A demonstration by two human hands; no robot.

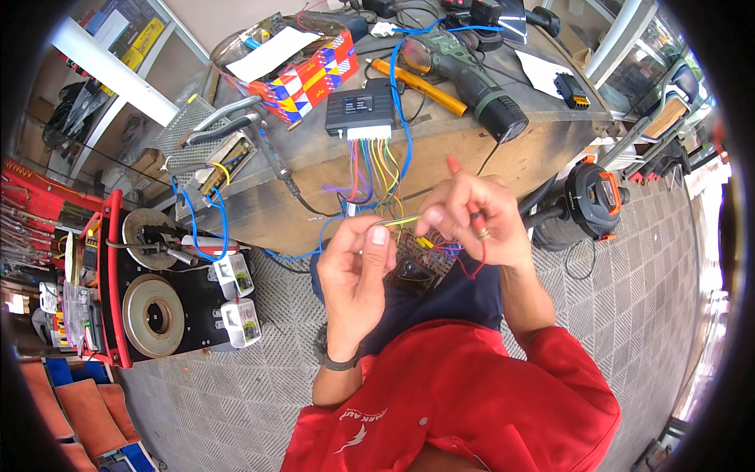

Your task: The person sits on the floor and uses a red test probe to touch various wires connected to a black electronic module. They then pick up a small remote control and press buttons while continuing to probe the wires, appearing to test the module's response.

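Note:
Above my lap, my left hand [358,263] is closed in a pinch, thumb against fingers, on a thin yellow-green wire [403,221]. My right hand [494,216] meets the same wire with its fingertips. A red pen-shaped probe [477,220] passes through my right hand, its red end sticking out past the fingers, and a thin red lead [483,259] hangs from it. Beyond my hands, colored wires [379,169] run down from a white connector [370,134] on a black control box [359,108] at the bench edge. More tangled wires [429,248] lie under my hands, partly hidden.
On the bench [543,130] are a patterned carton [326,75], a green cordless drill [480,90], an orange tube [425,88] and a corded pen-shaped tool [271,153]. A vacuum cleaner [578,206] stands at right, a red-framed tool cart [116,275] at left.

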